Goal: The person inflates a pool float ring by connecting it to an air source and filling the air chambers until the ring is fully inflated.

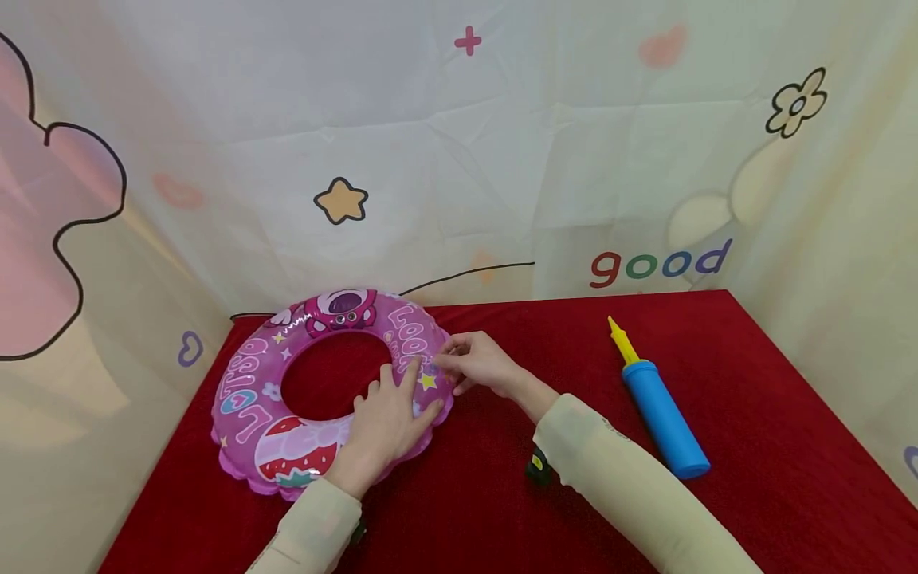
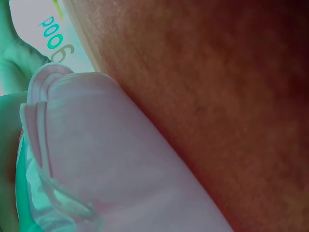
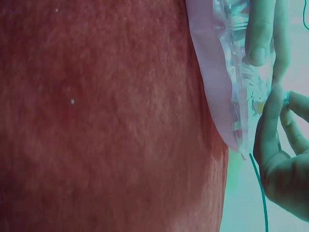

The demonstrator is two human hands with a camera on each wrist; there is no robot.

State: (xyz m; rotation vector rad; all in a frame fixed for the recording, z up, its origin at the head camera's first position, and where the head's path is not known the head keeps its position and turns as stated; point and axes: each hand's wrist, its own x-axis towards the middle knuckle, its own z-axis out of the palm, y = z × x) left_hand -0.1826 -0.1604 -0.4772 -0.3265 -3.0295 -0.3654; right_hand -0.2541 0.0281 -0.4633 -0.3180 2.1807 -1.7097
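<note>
An inflated pink swim ring [image 1: 247, 387] with a bear, strawberry and lettering lies at the left of the red-covered table. My left hand [image 1: 387, 418] rests on its near right side, fingers spread. At the ring's right side, my right hand [image 1: 482, 365] pinches a small clear piece [image 3: 286, 98], which looks like the ring's valve, between thumb and finger. Fingers mostly cover that piece in the head view. From the left wrist, the ring's pale side [image 2: 120, 150] fills much of the picture.
A blue hand pump [image 1: 663, 414] with a yellow nozzle [image 1: 622, 339] lies on the right of the red cloth [image 1: 495, 494]. Behind the table hangs a white printed curtain [image 1: 445, 159] with the word "good". Dark wrist gear [image 1: 538, 466] shows under the right sleeve.
</note>
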